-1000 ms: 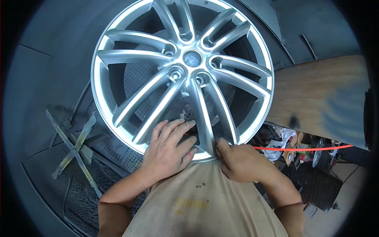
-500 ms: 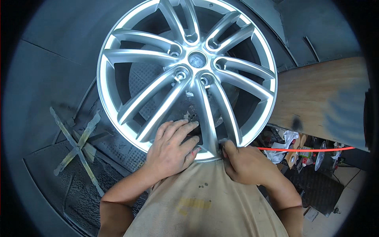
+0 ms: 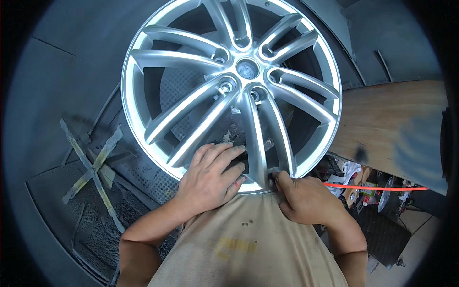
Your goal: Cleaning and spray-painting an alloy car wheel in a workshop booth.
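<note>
A silver alloy wheel (image 3: 248, 119) with paired spokes and bright machined faces lies face up in front of me, close against my tan apron (image 3: 239, 239). My left hand (image 3: 213, 174) is closed over the wheel's near rim, its fingers bent down into the gap beside a spoke. Just to its right, my right hand (image 3: 308, 196) is closed at the inner edge of the rim, between the two nearest spokes. A small greyish bit shows at its fingertips, too hidden to name. Both hands touch the wheel.
Under the wheel is a round patterned turntable (image 3: 174, 95). Crossed bars (image 3: 95, 170) wrapped in tape stand at left above a dark, rough surface. At right are a wooden board (image 3: 392, 119), a red hose (image 3: 382, 188) and cluttered odds and ends below.
The view has tilted slightly, so the wheel appears a little further right and the board lower. My right hand has shifted slightly right along with the wheel; my left hand keeps its hold.
</note>
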{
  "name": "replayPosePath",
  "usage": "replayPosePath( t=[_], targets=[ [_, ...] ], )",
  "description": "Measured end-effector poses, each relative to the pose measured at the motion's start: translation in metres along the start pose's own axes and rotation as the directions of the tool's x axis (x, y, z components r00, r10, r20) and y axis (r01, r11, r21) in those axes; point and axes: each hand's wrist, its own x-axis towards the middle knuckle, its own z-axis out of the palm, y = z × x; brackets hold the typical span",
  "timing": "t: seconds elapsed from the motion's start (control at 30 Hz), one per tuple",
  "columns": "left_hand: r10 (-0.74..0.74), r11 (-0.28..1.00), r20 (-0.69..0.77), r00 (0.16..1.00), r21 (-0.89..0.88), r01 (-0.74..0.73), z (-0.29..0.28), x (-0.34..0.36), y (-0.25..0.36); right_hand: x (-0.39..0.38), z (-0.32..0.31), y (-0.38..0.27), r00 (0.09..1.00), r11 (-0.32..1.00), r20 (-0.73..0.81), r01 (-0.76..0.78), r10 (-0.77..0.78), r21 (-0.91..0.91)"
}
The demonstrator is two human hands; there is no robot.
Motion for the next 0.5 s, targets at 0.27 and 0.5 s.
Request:
replayPosePath(
  t=[0.27, 0.5],
  targets=[
    [-0.026, 1.000, 0.034, 0.999, -0.017, 0.026, 0.000, -0.002, 0.004, -0.005, 0.006, -0.001, 1.000, 1.000, 0.001, 0.001, -0.001, 0.010],
    [-0.018, 0.999, 0.032, 0.999, -0.025, 0.019, -0.003, 0.002, 0.002, -0.005, -0.004, 0.001, 1.000, 0.999, 0.006, 0.005, -0.005, 0.048]
  ],
)
